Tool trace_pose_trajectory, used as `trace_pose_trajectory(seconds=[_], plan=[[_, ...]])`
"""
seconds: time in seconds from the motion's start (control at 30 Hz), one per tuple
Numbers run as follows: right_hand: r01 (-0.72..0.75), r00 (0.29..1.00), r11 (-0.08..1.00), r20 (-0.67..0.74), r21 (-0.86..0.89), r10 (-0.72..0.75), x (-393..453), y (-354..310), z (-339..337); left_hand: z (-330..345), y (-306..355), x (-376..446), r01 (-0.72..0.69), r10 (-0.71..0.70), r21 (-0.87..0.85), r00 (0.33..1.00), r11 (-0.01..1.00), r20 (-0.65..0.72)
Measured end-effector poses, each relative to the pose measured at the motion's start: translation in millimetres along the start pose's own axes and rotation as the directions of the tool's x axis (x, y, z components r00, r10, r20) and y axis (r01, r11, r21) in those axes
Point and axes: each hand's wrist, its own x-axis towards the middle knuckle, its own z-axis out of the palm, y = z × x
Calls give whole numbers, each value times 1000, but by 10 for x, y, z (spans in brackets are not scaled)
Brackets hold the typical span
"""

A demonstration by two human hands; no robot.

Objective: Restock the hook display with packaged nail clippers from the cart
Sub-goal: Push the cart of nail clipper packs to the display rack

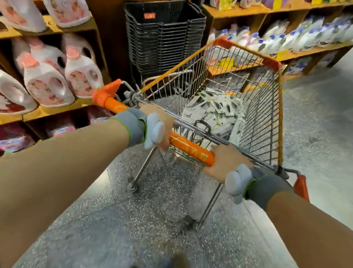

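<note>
**Both hands on the cart handle, clipper packs lying in the basket**

The packaged nail clippers (215, 113) lie in a loose heap on the floor of the cart (277, 99), a wire trolley with orange trim that sits just above the centre of the view. The packs are small white cards with dark shapes on them; blur hides any finer detail.

The orange handle (188, 146) runs across the near end of the cart. The left hand (159, 126) wraps its fingers over the bar toward the 9 o'clock end, and the right hand (224, 163) wraps it toward the 3 o'clock end. Each wrist wears a grey band.

At 12 o'clock from the cart's left front corner, a stack of black shopping baskets (161, 35) stands against a brown pillar, just beside the cart's left side. At 9 to 10 o'clock, wooden shelves (55, 29) carry large pink-and-white detergent jugs (46, 79). At 1 o'clock, beyond the cart's far end, more shelving holds white bottles with blue caps (303, 41) and yellow price tags. Speckled grey floor (155, 224) opens at 3 o'clock and underfoot at 6 o'clock.
</note>
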Motion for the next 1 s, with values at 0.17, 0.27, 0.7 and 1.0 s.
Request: trace_pose_trajectory(seconds=[0.17, 0.27, 0.7, 1.0], plan=[[108, 994, 994, 11, -8, -108, -395, 451, 155, 168, 633, -236, 61, -61, -3, 998, 998, -4], [182, 983, 983, 40, -28, -181, -596, 767, 209, 283, 1048, -367, 125, -126, -31, 992, 992, -14], [376, 923, 911, 152, -168, -353, -1486, 1942, 395, 430, 2720, -875, 313, -277, -94, 919, 945, 280], [477, 873, 837, 257, -268, -415, -1832, 2184, 529, 659, 3177, -1252, 358, -111, -415, 852, 836, 511]])
